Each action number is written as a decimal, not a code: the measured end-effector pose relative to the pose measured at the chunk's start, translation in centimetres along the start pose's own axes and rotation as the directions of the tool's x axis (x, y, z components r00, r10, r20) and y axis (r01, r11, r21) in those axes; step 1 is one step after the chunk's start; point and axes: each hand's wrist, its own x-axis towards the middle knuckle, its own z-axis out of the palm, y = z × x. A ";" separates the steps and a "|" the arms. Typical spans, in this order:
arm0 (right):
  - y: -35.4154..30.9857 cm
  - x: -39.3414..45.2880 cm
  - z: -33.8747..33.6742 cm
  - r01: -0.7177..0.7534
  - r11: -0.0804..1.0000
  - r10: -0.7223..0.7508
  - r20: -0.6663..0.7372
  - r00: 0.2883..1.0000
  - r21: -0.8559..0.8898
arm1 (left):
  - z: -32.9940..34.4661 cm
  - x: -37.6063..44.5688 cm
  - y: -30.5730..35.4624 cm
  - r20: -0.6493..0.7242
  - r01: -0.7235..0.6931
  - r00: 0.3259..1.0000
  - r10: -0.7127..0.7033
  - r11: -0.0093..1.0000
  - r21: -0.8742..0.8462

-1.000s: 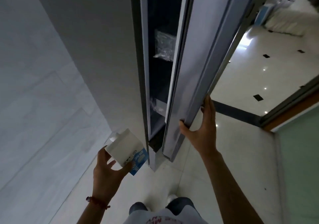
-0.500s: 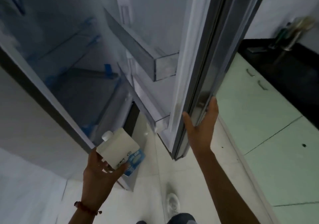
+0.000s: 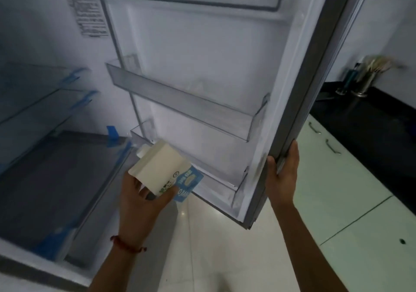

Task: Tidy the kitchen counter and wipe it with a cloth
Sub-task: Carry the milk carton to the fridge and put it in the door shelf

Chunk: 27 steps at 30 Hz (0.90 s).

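My left hand (image 3: 140, 198) grips a white and blue milk carton (image 3: 163, 170) from below, tilted with its white cap pointing up-left. The carton hangs in front of the lowest door bin (image 3: 216, 185) of the open fridge. My right hand (image 3: 284, 174) holds the outer edge of the fridge door (image 3: 299, 102), thumb on the inner side and fingers round the grey outer face. The door stands wide open and its clear bins look bare. A black kitchen counter (image 3: 369, 120) lies to the right, beyond the door.
Inside the fridge on the left are glass shelves (image 3: 38, 98) and a drawer with blue tape strips. A metal utensil holder (image 3: 365, 82) stands on the counter. Pale green cabinet doors (image 3: 351, 192) with handles sit under it. Glossy floor tiles lie below.
The fridge door has swung from nearly closed to wide open with my right hand on its edge. My left hand has carried the carton up towards the door bins.
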 end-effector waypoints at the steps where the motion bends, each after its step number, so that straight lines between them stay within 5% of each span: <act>1: 0.4 1.0 0.0 -0.016 1.000 0.016 -0.004 1.000 0.001 | 1.4 0.9 0.0 -0.011 -0.009 1.000 0.009 1.000 -0.021; 10: 3.1 9.0 0.4 -0.048 0.998 0.047 -0.037 0.998 -0.040 | 10.1 7.4 -1.0 -0.004 -0.089 0.996 0.089 0.994 -0.062; 19: 4.0 13.2 1.7 -0.162 0.987 0.162 -0.053 0.985 0.001 | 13.2 15.3 -3.0 0.303 -0.161 0.942 0.141 0.986 0.042; 27: 4.5 15.0 2.7 -0.193 0.981 0.194 -0.078 0.978 0.011 | 16.0 22.1 -4.8 0.566 -0.085 0.824 0.001 0.989 0.122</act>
